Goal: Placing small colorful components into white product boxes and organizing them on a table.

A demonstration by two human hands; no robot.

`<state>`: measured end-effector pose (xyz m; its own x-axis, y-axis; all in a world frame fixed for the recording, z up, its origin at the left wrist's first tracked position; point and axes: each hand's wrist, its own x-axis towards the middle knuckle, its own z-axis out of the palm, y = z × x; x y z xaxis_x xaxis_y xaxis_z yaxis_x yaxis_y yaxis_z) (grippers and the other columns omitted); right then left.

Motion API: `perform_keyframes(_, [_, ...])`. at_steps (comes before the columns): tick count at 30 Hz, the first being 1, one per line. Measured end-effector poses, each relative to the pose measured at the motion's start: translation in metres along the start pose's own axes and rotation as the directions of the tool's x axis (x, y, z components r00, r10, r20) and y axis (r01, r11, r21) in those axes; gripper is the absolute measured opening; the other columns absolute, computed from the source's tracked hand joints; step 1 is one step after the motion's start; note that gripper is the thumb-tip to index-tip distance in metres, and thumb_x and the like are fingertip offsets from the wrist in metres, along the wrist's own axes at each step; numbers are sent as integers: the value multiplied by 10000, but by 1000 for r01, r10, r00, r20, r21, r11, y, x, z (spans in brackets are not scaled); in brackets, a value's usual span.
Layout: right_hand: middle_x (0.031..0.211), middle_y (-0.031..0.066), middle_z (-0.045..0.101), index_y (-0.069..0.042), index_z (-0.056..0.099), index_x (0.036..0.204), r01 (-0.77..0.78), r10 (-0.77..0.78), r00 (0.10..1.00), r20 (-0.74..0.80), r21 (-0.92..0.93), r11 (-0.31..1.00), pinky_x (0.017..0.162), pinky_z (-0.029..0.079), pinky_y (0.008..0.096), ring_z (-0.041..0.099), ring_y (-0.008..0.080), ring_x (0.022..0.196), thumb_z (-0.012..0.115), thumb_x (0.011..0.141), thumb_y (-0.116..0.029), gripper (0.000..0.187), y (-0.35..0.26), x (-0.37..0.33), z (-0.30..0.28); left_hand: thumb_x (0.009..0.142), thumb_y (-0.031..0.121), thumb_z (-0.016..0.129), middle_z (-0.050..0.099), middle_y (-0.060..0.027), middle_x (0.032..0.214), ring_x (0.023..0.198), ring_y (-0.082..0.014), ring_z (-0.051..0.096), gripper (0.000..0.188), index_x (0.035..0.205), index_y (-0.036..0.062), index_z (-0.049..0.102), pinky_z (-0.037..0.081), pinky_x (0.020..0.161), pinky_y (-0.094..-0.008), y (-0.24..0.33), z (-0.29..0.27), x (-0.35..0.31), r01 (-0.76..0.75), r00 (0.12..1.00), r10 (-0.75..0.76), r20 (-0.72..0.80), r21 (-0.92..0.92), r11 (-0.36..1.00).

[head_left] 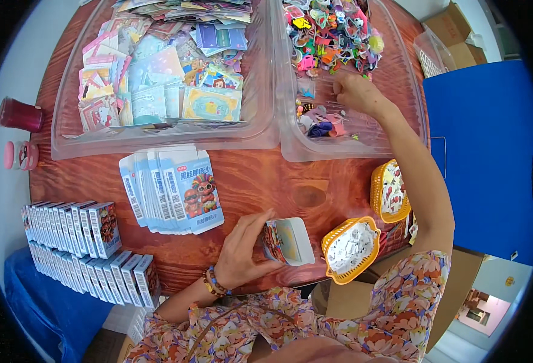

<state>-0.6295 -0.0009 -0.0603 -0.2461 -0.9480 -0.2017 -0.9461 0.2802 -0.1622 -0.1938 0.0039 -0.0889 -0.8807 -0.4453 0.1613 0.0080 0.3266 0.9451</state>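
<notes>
Near the table's front edge, my left hand (240, 251) grips a small blue-and-white cardboard box (287, 242) by its sides. The box's flap stands open, and a yellow and pale green card shows inside. My right hand (358, 94) is over the clear plastic bin (411, 100) at the far right, its fingers curled together. What they hold, if anything, is hidden. Just beyond it lies a heap of small colourful trinkets (333, 36). A smaller group of trinkets (321, 123) lies on the near side of that hand.
A clear bin (260, 130) at the far left holds stacked cards (212, 104). Flattened blue boxes (187, 190) lie fanned mid-table. Filled boxes (91, 275) stand in rows at left. Two yellow baskets (376, 233) hold small packets. A dark red cup (21, 115) stands at the left edge.
</notes>
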Motion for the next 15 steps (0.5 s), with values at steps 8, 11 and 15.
perform_keyframes(8, [702,89,662,12,677,859,-403,253,879,404,346,847,546,552,327,652,172,627,648,794,-48,93,-13,-18,-30,645,196,896,555,-215,1322,1187,-366,570,937,1426,-40,433,488,992,-423,0,-7,-2,46,999,-46,17,-22,999])
perform_keyframes(11, [757,59,656,27,666,913,-438,191,853,486,467,768,508,535,274,629,121,616,649,819,-31,112,-21,-28,-32,647,195,895,558,-214,1319,1186,-369,569,939,1429,-40,429,485,995,-426,4,-8,-1,68,998,-67,20,-34,997])
perform_keyframes(15, [718,43,637,21,670,874,-476,248,824,509,386,790,490,509,268,596,103,570,658,857,-71,95,-38,-24,-31,652,204,895,558,-214,1319,1183,-368,569,945,1434,-39,423,484,993,-429,3,-9,0,67,997,-66,28,-38,997])
